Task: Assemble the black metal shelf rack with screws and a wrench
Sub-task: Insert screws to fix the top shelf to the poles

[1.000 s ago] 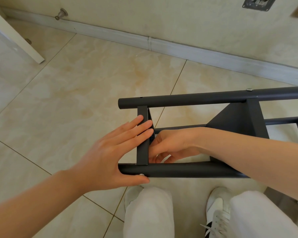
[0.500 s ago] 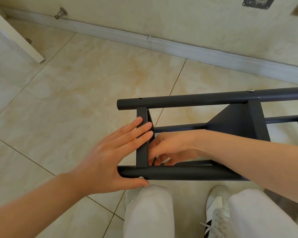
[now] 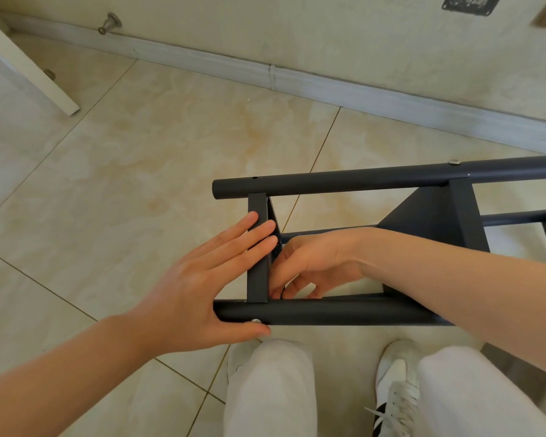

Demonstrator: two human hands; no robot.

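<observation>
The black metal shelf rack [image 3: 344,313] lies on its side on the tiled floor, with two long tubes running left to right. My left hand [image 3: 199,279] lies flat, its straight fingers pressing on the short cross bar [image 3: 257,279]. Its thumb rests on the near tube beside a silver screw head [image 3: 256,321]. My right hand [image 3: 312,263] reaches inside the frame, fingers curled at the corner where the cross bar meets the near tube. What its fingertips hold is hidden. Another screw [image 3: 454,162] sits on the far tube. No wrench is in view.
A wall with a baseboard [image 3: 328,86] runs behind the rack, with a door stop [image 3: 109,23] at its left. A white panel edge [image 3: 29,67] stands at the far left. My legs in white trousers [image 3: 271,389] and white shoes [image 3: 394,376] are just below the rack.
Almost nothing differs. The rack's near tube has shifted a little, and my right hand's fingers work slightly at the inner corner. My left hand keeps its place.
</observation>
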